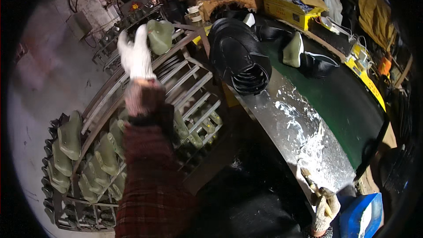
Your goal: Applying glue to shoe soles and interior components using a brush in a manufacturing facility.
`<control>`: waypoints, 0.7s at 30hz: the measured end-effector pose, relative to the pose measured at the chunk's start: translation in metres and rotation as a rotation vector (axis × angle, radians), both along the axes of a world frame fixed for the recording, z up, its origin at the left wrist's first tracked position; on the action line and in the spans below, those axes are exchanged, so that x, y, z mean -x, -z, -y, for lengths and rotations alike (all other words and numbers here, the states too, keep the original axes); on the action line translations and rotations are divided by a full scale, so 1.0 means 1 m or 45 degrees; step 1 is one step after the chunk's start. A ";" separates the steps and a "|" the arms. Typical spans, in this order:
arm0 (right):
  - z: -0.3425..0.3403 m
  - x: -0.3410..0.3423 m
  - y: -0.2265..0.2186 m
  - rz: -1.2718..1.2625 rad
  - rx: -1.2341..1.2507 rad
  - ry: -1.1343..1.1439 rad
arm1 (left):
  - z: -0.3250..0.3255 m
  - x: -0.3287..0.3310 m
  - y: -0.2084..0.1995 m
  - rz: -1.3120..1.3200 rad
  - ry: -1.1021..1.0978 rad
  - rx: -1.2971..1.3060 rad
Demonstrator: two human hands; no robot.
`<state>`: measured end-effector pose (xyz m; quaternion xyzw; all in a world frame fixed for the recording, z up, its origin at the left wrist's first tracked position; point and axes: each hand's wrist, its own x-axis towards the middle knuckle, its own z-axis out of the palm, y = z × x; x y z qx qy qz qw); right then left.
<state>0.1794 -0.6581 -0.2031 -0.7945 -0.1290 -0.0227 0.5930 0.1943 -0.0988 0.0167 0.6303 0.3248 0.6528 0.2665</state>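
Note:
My left hand point(136, 57), in a white knitted glove, reaches out over a metal rack point(189, 79). Its fingers are stretched and apart, right beside an olive-green shoe upper point(160, 37) at the rack's far end; whether they touch it I cannot tell. My right hand point(325, 209), in a stained glove, is wrapped round a brush point(309, 180) at the lower right. The brush's head points at a metal plate point(269, 105) smeared with white paste point(315, 150). Close to that hand stands a blue container point(374, 211) with white stuff inside.
Several olive uppers point(108, 154) hang on the rack at left. A stack of black soles point(235, 53) stands on the plate's far end. Beyond lie a green belt point(339, 105), an olive shoe with white sole point(292, 50) and a yellow crate point(286, 11).

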 end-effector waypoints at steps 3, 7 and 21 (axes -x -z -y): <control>-0.024 0.001 -0.004 0.010 -0.048 -0.005 | -0.088 -0.024 0.007 -0.175 0.470 0.211; -0.031 0.007 -0.023 0.087 0.171 -0.045 | -0.143 -0.029 0.020 0.222 0.930 0.415; 0.132 0.050 -0.112 0.479 0.133 1.310 | 0.123 0.026 0.175 0.731 2.630 1.449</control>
